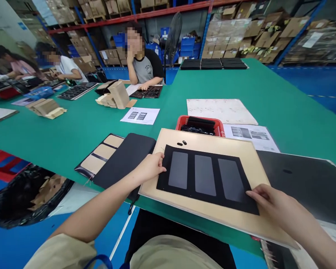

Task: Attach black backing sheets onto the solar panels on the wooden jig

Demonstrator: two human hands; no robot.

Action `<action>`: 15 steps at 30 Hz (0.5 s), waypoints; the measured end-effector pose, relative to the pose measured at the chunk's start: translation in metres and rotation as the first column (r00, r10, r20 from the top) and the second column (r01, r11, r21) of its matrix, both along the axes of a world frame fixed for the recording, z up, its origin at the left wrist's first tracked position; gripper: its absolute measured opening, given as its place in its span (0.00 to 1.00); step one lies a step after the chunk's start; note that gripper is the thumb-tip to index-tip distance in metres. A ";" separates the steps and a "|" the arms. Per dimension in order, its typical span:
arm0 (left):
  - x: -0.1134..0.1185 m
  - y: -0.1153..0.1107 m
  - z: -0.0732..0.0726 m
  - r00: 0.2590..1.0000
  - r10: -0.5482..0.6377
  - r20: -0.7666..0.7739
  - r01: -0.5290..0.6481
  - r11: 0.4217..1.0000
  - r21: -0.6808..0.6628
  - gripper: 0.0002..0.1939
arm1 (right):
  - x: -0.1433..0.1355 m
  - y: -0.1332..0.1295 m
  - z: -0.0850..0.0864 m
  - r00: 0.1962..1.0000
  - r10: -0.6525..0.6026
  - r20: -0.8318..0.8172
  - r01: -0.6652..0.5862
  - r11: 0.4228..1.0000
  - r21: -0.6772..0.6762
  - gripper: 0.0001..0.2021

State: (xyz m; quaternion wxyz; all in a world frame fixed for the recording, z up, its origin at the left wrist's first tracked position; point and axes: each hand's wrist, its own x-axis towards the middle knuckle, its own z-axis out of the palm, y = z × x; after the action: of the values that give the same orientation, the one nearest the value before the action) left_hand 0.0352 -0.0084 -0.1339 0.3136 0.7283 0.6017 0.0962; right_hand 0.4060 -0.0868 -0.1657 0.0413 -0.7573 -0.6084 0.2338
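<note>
Warehouse shelving point(136, 17) runs along the back at 12 o'clock, crammed with cardboard boxes point(295, 28) and some blue bins point(187, 44), and a big green table point(291, 101) fills most of the floor in front. So, going by the clock with the black sheet point(190, 179) as the middle of the dial: it's over a tan board point(243, 149) right in front of the wearer, three greyish windows side by side in it.

Left hand point(151, 166) is at 9 o'clock, fingers curled in, thumb and fingertips pinching the sheet's left edge. Right hand point(270, 201) is round at 4, thumb and index finger pressed together on the right edge.

Now the containers. Red basket point(221, 129) at 12, just beyond the board, has a pile of black pieces point(197, 129) in it, too jumbled to make out. Two little black ovals point(182, 143) sit on the board at 11. Down on the floor at 9 there's a bin lined with a black bag point(5, 220), with brown scraps point(49, 190) inside, cardboard by the look of them. Way off at 10, near the co-workers, a blue basket point(39, 93); can't tell what's in that one.
</note>
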 end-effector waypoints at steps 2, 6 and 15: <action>0.001 -0.001 0.001 0.999 -0.020 -0.030 0.020 1.000 0.008 0.17 | 0.001 0.000 -0.001 1.000 -0.010 0.003 0.010 1.000 0.006 0.18; 0.004 -0.004 0.005 0.995 -0.044 -0.084 0.045 0.999 0.013 0.16 | 0.002 0.000 -0.003 1.000 -0.009 -0.004 0.009 1.000 -0.011 0.19; -0.014 0.026 -0.002 0.988 0.044 -0.146 -0.014 0.979 0.203 0.15 | -0.008 0.002 0.015 0.999 -0.030 -0.010 0.030 0.999 0.035 0.20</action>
State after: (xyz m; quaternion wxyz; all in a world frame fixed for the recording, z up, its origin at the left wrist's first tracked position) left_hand 0.0210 0.0174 -0.1360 0.1908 0.7525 0.6213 0.1063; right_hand 0.3982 -0.0847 -0.1509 0.0613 -0.7644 -0.6007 0.2260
